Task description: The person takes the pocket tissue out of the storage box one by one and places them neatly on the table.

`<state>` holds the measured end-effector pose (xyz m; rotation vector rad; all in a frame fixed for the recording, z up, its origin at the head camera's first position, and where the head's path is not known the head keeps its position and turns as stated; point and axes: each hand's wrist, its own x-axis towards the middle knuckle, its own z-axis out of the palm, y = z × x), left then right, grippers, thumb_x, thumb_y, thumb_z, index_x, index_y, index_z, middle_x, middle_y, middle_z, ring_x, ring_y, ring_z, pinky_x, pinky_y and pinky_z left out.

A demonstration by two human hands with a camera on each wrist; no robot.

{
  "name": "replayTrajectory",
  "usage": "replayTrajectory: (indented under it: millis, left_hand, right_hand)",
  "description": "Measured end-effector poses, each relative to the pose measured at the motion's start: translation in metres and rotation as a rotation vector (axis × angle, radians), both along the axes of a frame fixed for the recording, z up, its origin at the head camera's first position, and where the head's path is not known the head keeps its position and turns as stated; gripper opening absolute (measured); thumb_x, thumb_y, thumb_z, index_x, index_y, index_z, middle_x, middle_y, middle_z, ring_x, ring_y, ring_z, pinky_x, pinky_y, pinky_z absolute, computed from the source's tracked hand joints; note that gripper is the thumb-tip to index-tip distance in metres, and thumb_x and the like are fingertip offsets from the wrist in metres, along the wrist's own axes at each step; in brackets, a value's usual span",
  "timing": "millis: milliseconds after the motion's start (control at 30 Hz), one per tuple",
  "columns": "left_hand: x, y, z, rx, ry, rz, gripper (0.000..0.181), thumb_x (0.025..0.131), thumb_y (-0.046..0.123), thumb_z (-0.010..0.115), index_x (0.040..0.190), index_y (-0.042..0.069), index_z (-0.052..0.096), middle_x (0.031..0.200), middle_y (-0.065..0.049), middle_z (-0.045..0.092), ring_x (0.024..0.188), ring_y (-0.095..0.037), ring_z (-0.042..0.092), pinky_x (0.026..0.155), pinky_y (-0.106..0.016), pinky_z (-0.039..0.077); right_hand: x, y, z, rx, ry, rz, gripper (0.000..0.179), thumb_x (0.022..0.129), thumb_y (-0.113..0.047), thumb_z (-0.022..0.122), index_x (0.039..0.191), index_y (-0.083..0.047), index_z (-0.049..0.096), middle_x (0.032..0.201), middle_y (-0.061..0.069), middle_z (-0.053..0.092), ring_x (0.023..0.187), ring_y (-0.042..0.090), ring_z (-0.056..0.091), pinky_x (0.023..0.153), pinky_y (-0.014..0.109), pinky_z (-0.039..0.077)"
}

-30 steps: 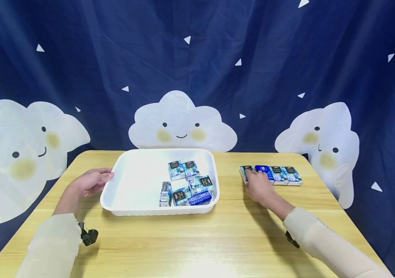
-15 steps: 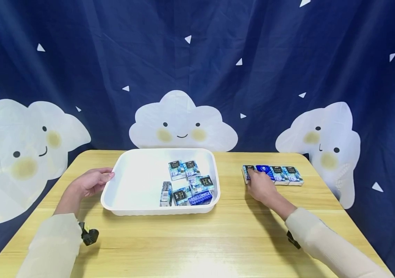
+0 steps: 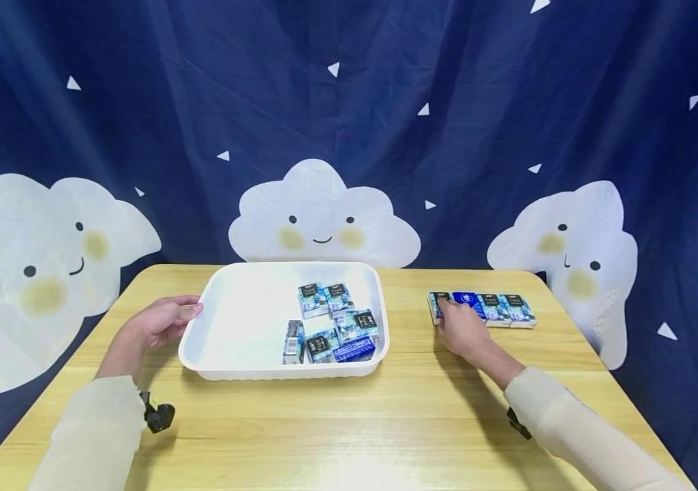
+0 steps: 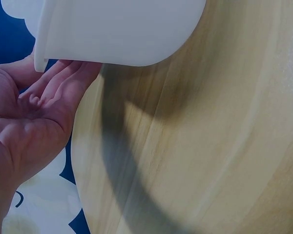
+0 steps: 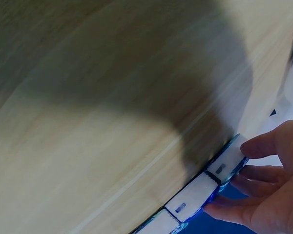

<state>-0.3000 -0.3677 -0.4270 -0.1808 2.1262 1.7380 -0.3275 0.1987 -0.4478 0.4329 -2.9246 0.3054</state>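
Observation:
A white plastic tray stands left of centre on the table. My left hand grips its left rim, thumb at the lip and the other fingers reaching beneath, as the left wrist view shows. On the right is a row of small blue tissue packs, set edge to edge. My right hand holds the leftmost tissue pack, with the thumb at its outer end and fingers over its face. Another of its fingers lies against the neighbouring dark-blue pack. The hand partly covers both packs in the head view.
Several more tissue packs lie in the tray's right half, one pack standing on its side. The wooden table extends toward me. Behind it hangs a navy curtain with cloud prints.
In the last second the row's leftmost tissue pack has shifted slightly right against its neighbour, with my right hand. The left hand and tray stay put.

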Motion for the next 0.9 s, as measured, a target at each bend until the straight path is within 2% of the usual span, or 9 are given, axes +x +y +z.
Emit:
replayTrajectory:
  millis: [233, 400, 600, 733, 833, 900]
  left_hand:
    - [0.0, 0.001, 0.0, -0.018, -0.007, 0.003, 0.069, 0.107, 0.02, 0.052, 0.157, -0.01, 0.016, 0.092, 0.014, 0.07, 0.085, -0.001, 0.068, 0.08, -0.02, 0.06]
    - [-0.001, 0.002, 0.0, -0.011, -0.014, 0.001, 0.069, 0.107, 0.02, 0.052, 0.157, -0.01, 0.016, 0.092, 0.014, 0.07, 0.084, -0.001, 0.068, 0.08, -0.02, 0.06]
    - [-0.002, 0.002, 0.0, -0.003, -0.003, -0.009, 0.067, 0.107, 0.019, 0.051, 0.156, -0.011, 0.017, 0.091, 0.014, 0.07, 0.084, -0.001, 0.067, 0.08, -0.02, 0.06]
    - [-0.002, 0.003, 0.0, -0.004, 0.003, -0.012, 0.068, 0.107, 0.019, 0.052, 0.156, -0.012, 0.017, 0.09, 0.014, 0.07, 0.085, -0.001, 0.067, 0.08, -0.02, 0.06]
    - [-0.001, 0.002, 0.0, -0.016, -0.003, -0.008, 0.067, 0.107, 0.019, 0.053, 0.156, -0.011, 0.018, 0.091, 0.014, 0.07, 0.085, -0.001, 0.067, 0.08, -0.02, 0.06]
    - [-0.001, 0.0, 0.0, -0.023, -0.003, -0.011, 0.068, 0.107, 0.019, 0.053, 0.156, -0.011, 0.018, 0.092, 0.014, 0.069, 0.086, -0.001, 0.066, 0.081, -0.02, 0.059]
  right_hand:
    - [-0.001, 0.002, 0.0, 0.002, -0.025, -0.007, 0.048, 0.09, -0.001, 0.059, 0.136, 0.01, 0.056, 0.131, 0.034, 0.06, 0.087, 0.045, 0.07, 0.075, 0.054, 0.061]
    - [-0.001, 0.002, 0.002, -0.006, -0.042, -0.007, 0.049, 0.089, -0.002, 0.061, 0.136, 0.011, 0.056, 0.127, 0.034, 0.062, 0.083, 0.04, 0.069, 0.07, 0.05, 0.061]
    - [-0.002, 0.002, 0.006, -0.003, -0.062, -0.005, 0.048, 0.089, -0.003, 0.06, 0.135, 0.012, 0.056, 0.121, 0.033, 0.065, 0.087, 0.041, 0.068, 0.072, 0.051, 0.06]
    - [-0.004, 0.0, 0.009, -0.004, -0.07, -0.004, 0.049, 0.088, -0.002, 0.059, 0.135, 0.012, 0.055, 0.111, 0.031, 0.068, 0.075, 0.034, 0.065, 0.063, 0.045, 0.057]
    - [-0.007, -0.004, 0.014, -0.011, -0.045, 0.006, 0.042, 0.088, -0.001, 0.058, 0.128, 0.012, 0.059, 0.097, 0.026, 0.069, 0.067, 0.029, 0.061, 0.057, 0.041, 0.052]
    - [-0.008, -0.01, 0.018, -0.011, -0.025, 0.011, 0.037, 0.089, -0.002, 0.058, 0.123, 0.011, 0.061, 0.093, 0.024, 0.069, 0.069, 0.031, 0.063, 0.058, 0.044, 0.054]
